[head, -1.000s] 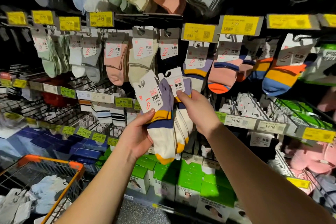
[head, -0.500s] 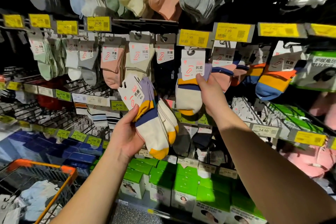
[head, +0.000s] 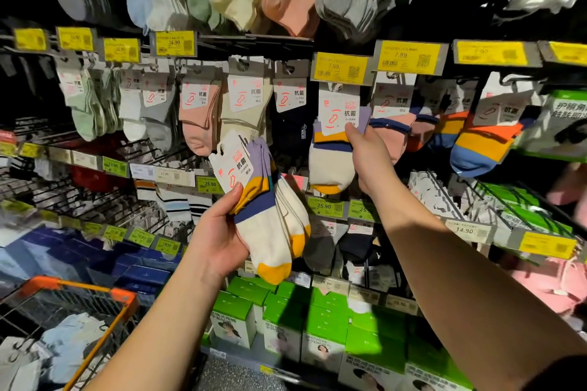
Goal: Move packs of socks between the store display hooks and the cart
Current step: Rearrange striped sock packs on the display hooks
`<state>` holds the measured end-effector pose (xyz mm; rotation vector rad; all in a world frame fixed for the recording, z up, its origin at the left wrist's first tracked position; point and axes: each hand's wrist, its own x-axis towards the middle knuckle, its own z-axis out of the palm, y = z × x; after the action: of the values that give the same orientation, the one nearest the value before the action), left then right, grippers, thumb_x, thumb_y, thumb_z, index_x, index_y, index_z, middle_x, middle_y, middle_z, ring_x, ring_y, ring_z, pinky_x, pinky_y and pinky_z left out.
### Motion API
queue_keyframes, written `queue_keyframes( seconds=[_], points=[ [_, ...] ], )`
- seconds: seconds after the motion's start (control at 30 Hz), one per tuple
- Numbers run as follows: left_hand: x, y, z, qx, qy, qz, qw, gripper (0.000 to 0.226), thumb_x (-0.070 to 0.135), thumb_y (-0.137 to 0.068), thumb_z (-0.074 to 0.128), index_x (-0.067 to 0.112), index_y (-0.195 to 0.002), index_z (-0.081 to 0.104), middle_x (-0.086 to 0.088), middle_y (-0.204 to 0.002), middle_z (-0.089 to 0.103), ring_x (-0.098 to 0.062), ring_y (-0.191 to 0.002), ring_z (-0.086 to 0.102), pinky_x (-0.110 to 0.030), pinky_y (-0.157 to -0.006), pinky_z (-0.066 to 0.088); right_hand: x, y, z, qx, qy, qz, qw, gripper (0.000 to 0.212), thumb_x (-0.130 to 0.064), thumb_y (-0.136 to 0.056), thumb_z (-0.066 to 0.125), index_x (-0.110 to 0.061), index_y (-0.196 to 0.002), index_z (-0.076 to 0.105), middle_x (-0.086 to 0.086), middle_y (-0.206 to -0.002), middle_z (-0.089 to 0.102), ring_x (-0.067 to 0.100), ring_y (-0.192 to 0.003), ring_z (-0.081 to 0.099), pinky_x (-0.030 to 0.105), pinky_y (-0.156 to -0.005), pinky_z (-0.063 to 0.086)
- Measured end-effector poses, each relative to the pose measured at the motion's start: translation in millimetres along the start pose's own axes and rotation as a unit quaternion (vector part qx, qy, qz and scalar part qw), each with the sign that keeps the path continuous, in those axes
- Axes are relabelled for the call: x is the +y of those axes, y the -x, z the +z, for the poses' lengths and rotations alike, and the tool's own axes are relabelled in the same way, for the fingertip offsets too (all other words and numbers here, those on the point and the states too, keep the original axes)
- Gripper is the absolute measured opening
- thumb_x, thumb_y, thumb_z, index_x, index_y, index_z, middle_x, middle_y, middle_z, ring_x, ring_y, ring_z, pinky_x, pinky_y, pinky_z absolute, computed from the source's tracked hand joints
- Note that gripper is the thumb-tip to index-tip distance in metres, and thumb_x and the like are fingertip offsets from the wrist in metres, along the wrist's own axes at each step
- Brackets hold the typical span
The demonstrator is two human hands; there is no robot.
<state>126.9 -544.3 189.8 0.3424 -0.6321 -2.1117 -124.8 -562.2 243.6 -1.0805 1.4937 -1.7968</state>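
My left hand grips a bundle of sock packs in cream, purple, blue and yellow, with a white card label at the top, held low in front of the display. My right hand holds one matching sock pack up at the display hook under a yellow price tag. The thumb presses its white card label; whether the pack hangs on the hook is hidden by the tag. The cart with an orange rim stands at the bottom left, holding pale blue and white sock packs.
Rows of hanging socks fill the rack: pink, beige, green and grey to the left, orange and blue striped packs to the right. Green and white boxes line the shelf below. Bare wire hooks jut out at the left.
My right hand has carried one sock pack away from the bundle, up and right to the hook under the yellow tag. My left hand stays low with the remaining packs.
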Motion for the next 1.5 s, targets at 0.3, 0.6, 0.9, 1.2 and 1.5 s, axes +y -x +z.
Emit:
queue_keyframes(
  seconds=[0.3,0.6,0.9,1.2,1.5],
  points=[
    [0,7,7,0.043,0.006,0.022,0.999,0.029,0.024,-0.087,0.058,0.009,-0.095,0.082,-0.014,-0.111,0.075,-0.029,-0.092,0.075,-0.053,-0.081,0.059,4,-3,2,0.007,0.002,0.013,1.000,0.043,-0.039,-0.099,0.052,-0.020,-0.137,0.055,-0.006,-0.126,0.068,0.021,-0.118,0.063,0.047,-0.103,0.051],
    [-2,8,9,0.043,-0.001,0.017,0.999,0.029,0.024,-0.086,0.058,0.010,-0.093,0.082,-0.014,-0.109,0.075,-0.029,-0.092,0.075,-0.055,-0.085,0.056,3,-16,2,0.021,0.076,0.026,0.997,0.038,-0.040,-0.099,0.049,-0.017,-0.127,0.058,0.004,-0.127,0.066,0.029,-0.115,0.062,0.046,-0.102,0.050],
    [-2,5,7,0.009,-0.007,0.000,1.000,0.077,0.017,-0.036,0.103,0.010,-0.109,0.079,-0.015,-0.126,0.069,-0.032,-0.109,0.070,-0.060,-0.093,0.051,-14,-45,11,0.047,0.233,0.135,0.962,0.073,-0.058,-0.100,0.039,-0.002,-0.146,0.042,0.016,-0.147,0.050,0.034,-0.126,0.052,0.039,-0.102,0.045],
    [-2,8,6,0.007,-0.002,-0.006,1.000,0.077,0.016,-0.036,0.102,0.009,-0.109,0.078,-0.015,-0.125,0.069,-0.033,-0.109,0.070,-0.059,-0.091,0.054,4,-31,11,0.073,0.202,0.136,0.967,0.083,-0.059,-0.098,0.048,-0.004,-0.154,0.025,0.014,-0.148,0.047,0.036,-0.124,0.051,0.037,-0.087,0.040],
    [-10,7,11,0.068,-0.059,0.008,0.996,0.036,0.020,-0.074,0.072,0.013,-0.109,0.075,-0.009,-0.105,0.076,-0.025,-0.087,0.075,-0.043,-0.077,0.062,12,84,8,-0.010,0.039,0.043,0.998,0.023,-0.044,-0.103,0.048,-0.024,-0.101,0.059,-0.002,-0.092,0.058,0.010,-0.083,0.054,0.033,-0.080,0.045]
  ],
)
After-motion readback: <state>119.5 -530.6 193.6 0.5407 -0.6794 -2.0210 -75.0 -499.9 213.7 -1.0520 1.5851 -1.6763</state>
